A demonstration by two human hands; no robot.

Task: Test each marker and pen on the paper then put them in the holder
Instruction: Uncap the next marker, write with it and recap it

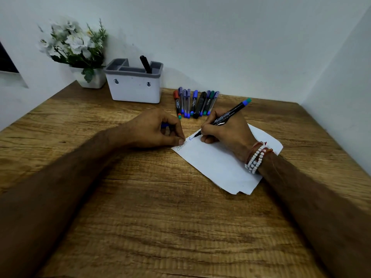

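My right hand (226,131) grips a black marker (230,115) with a blue and green end, its tip touching the white paper (220,163) beside some blue writing. My left hand (158,128) is curled around a blue cap (165,125), and its thumb presses the paper's left corner. Several markers and pens (195,103) lie in a row behind the paper. The white holder (134,89) with a grey rim stands at the back, with one black marker (146,64) upright in it.
A white pot of white artificial flowers (76,51) stands left of the holder against the wall. The wooden table (160,217) sits in a corner, with walls at the back and on the right.
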